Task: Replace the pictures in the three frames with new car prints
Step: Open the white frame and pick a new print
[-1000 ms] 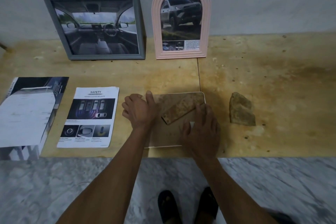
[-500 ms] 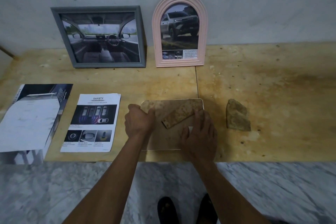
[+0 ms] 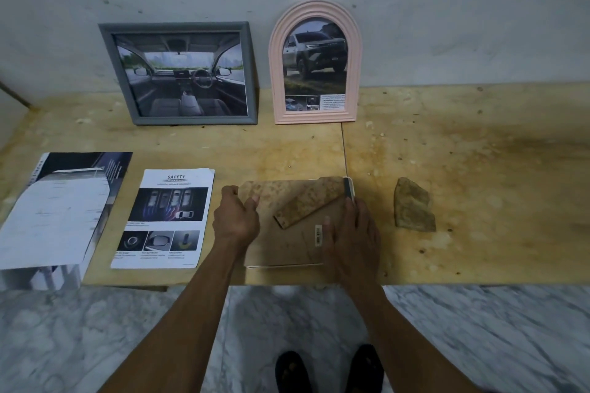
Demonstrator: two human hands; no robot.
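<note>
Two frames, grey frame (image 3: pixel 178 73) and pink frame (image 3: pixel 316 62), already show car prints. Third frame (image 3: pixel 297 223) lies face-down before pink frame; our left hand (image 3: pixel 234 220) and right hand (image 3: pixel 351 238) grip its backing, print swap pending.

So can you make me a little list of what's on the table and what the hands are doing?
Standing frames: grey frame with a car-interior print; pink arched frame with a pickup print, both leaning on the wall.
Face-down frame: lies flat, its backing board lifted at the far edge.
Left hand: grips the backing board's left corner.
Right hand: fingers on the frame's right edge.
Loose prints: safety sheet; brochure.
Also: stone.
</note>
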